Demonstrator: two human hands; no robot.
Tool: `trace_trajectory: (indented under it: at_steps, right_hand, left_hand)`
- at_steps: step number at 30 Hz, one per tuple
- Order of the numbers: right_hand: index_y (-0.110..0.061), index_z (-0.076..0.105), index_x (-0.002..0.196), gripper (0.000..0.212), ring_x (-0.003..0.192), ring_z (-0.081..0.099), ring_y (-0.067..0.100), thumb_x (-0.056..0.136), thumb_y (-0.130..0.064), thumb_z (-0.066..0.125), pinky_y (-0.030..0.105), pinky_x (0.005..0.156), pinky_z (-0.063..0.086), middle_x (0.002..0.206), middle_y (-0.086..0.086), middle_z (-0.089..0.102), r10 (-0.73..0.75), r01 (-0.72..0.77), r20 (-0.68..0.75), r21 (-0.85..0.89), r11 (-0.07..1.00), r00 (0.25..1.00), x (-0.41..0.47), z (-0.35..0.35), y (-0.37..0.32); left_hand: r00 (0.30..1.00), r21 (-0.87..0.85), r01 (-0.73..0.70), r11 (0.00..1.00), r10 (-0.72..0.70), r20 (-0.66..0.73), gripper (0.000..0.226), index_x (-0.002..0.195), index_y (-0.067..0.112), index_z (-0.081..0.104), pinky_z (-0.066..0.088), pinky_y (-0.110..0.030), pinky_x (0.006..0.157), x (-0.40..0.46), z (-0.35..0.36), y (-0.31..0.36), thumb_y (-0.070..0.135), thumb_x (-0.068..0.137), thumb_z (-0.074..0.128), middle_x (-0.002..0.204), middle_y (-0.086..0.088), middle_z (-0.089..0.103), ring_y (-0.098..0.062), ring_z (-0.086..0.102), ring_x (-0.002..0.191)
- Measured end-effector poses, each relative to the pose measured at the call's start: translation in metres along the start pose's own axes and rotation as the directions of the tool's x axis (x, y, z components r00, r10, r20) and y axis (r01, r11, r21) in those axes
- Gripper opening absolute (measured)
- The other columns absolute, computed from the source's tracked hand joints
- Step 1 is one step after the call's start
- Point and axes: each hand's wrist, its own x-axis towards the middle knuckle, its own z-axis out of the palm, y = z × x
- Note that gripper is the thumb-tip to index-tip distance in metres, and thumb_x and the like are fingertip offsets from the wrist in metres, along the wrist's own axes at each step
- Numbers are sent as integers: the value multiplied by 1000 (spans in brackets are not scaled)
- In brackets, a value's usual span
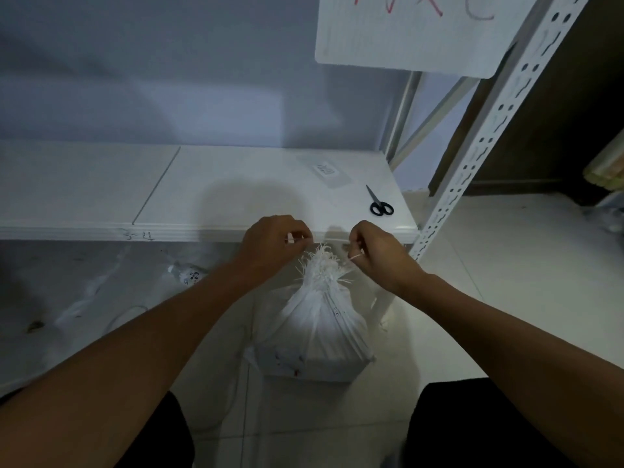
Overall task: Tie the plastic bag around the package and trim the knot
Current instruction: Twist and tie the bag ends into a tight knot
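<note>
- Hands meet in the middle of the frame, just above the bag's gathered top: the left hand (275, 243) is closed, fingers pinching something white and thin, and the right hand (373, 253) is closed too, pinching a thin white string (355, 257) that runs toward the neck.
- Between the two hands the frayed top (322, 265) of the white plastic bag (317, 319) fans out in loose white strands.
- Below the neck the bag is pulled taut in pleats over a boxy package (304, 364), which stands on the pale tiled floor (489, 265) in the lower centre.
- Black-handled scissors (380, 202) lie on the white shelf (236, 184), right of centre, apart from both hands.
- A perforated metal upright (479, 143) slants up the right side.
</note>
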Motion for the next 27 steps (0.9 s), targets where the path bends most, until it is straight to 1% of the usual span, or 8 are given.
trace_trajectory:
  at_steps: [4,8,10,14,17,21,24,27]
  right_hand:
    - [-13,48,98,3,61,52,3,97,-14,47,19,51,35,73,-5,58,115,-115,2,25,993,993,9,14,27]
    - [-12,51,98,5,73,64,24,97,-14,46,40,63,53,83,6,67,329,-322,-30,136,937,944,20,47,50]
    - [-14,52,95,6,75,66,25,95,-11,46,41,66,54,81,6,66,365,-357,-12,180,917,931,19,66,57]
    - [-14,53,91,8,58,53,16,96,-10,48,29,55,42,72,4,62,326,-312,-21,241,919,945,11,91,66]
    - [-12,56,94,6,71,62,23,97,-11,51,33,63,49,79,5,66,320,-291,-50,304,907,946,9,96,68]
    - [-13,57,95,9,80,65,23,96,-6,52,31,68,53,84,6,68,311,-264,-68,376,888,948,16,91,57]
    - [-14,56,95,9,77,65,25,97,-8,51,34,68,54,83,7,67,234,-196,-56,382,903,971,20,82,44]
    - [-15,55,96,7,73,62,24,97,-9,51,36,67,52,82,3,64,135,-113,-41,336,935,990,20,72,31]
  left_hand:
    - [991,-121,130,984,-134,-26,3,81,21,76,48,-26,62,3,23,-28,23,81,73,73,7,72,-5,57,60]
    - [926,-258,334,906,-367,-90,6,79,16,76,50,-23,64,6,53,-54,21,79,74,72,0,74,-5,61,62]
    - [892,-294,398,869,-442,-98,6,79,11,76,49,-24,65,5,65,-62,17,79,74,71,-4,72,-9,61,64]
    - [871,-283,452,846,-487,-64,8,83,8,75,42,-10,57,2,78,-72,15,82,72,69,0,66,-8,56,62]
    - [845,-307,488,817,-530,-66,12,88,10,73,41,-5,57,1,83,-74,21,84,71,75,0,68,-10,59,69]
    - [858,-342,471,813,-513,-38,25,101,8,69,42,-6,60,6,84,-66,24,82,75,88,-6,67,-14,58,76]
    - [887,-335,412,847,-458,-66,42,115,20,64,43,-5,63,10,81,-55,29,76,79,107,-2,57,-12,55,77]
    - [896,-408,385,828,-442,-51,31,103,28,67,52,-20,67,12,71,-42,27,75,81,112,-2,60,-18,63,79]
